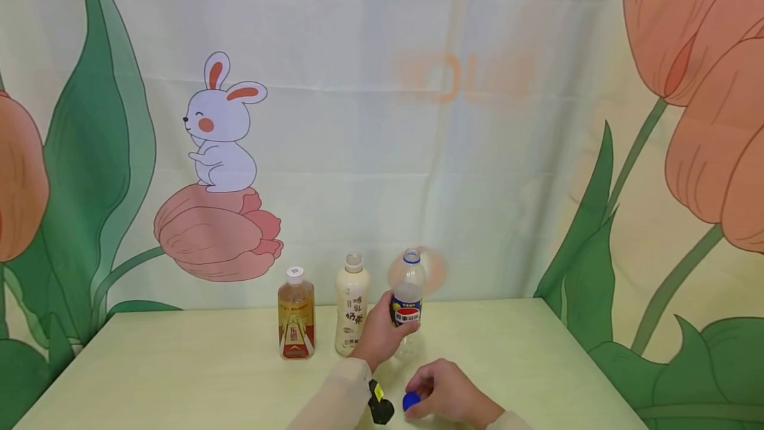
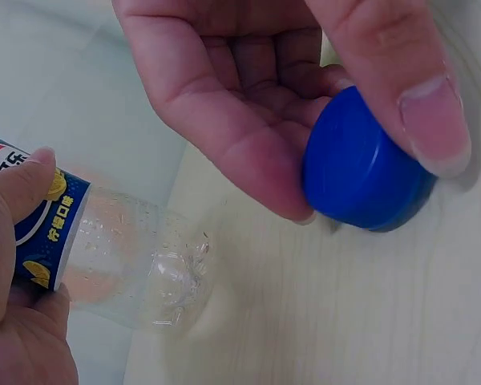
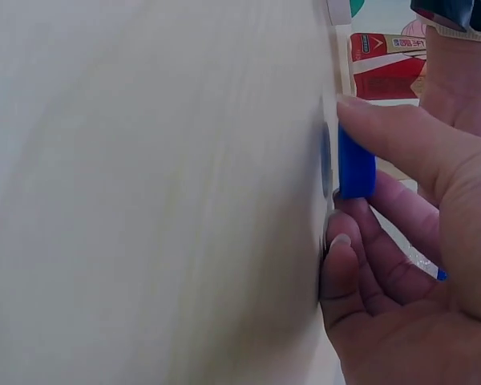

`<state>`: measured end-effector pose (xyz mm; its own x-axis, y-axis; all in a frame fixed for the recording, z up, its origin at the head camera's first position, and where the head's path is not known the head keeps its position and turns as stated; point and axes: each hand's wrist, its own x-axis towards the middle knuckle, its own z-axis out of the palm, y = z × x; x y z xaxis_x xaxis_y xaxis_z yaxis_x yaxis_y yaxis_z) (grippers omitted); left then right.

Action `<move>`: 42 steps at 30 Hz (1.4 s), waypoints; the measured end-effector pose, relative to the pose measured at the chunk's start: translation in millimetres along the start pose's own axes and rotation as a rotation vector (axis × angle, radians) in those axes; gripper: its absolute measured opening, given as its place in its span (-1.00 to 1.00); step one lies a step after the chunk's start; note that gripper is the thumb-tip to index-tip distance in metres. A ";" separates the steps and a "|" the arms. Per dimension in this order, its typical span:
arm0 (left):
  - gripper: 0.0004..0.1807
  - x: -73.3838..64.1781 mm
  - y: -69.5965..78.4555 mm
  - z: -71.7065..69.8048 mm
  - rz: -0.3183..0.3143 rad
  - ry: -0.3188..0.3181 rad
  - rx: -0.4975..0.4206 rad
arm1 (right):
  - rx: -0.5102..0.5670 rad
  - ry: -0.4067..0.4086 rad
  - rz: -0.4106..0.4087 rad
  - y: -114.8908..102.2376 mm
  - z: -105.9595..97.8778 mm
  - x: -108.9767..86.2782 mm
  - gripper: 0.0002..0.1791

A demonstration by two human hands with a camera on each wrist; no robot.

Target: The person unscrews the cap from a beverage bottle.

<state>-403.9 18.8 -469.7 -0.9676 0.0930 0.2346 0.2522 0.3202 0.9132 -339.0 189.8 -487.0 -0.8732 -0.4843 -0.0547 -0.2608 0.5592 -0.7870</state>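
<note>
An uncapped clear plastic bottle [image 1: 412, 277] with a dark blue label is upright in the head view. My left hand [image 1: 382, 332] grips it around the label, the thumb across the front. In the left wrist view the bottle's lower part [image 2: 144, 265] looks see-through, with droplets inside. Nearer to me, my right hand [image 1: 444, 390] pinches a blue bottle cap [image 1: 411, 401] between thumb and index finger, close to the tabletop. The right wrist view shows the cap [image 3: 357, 164] edge-on, with the other fingers [image 3: 385, 265] curled beneath it.
Left of the held bottle stands a cream-coloured bottle [image 1: 352, 304] with an open neck. Further left is an amber bottle [image 1: 296, 324] with a white cap. All are on a pale table [image 1: 197, 377], before a printed cloth backdrop [image 1: 358, 118].
</note>
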 end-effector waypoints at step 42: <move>-0.02 -48.3 7.8 -32.5 -0.001 -0.154 0.109 | 0.176 0.329 -0.074 -35.3 -4.4 -3.1 -0.73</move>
<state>-355.5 -13.8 -463.1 -0.9572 0.2327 0.1720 0.2585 0.4202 0.8698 -328.9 174.6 -456.3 -0.9477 -0.2613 0.1836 -0.2781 0.3929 -0.8765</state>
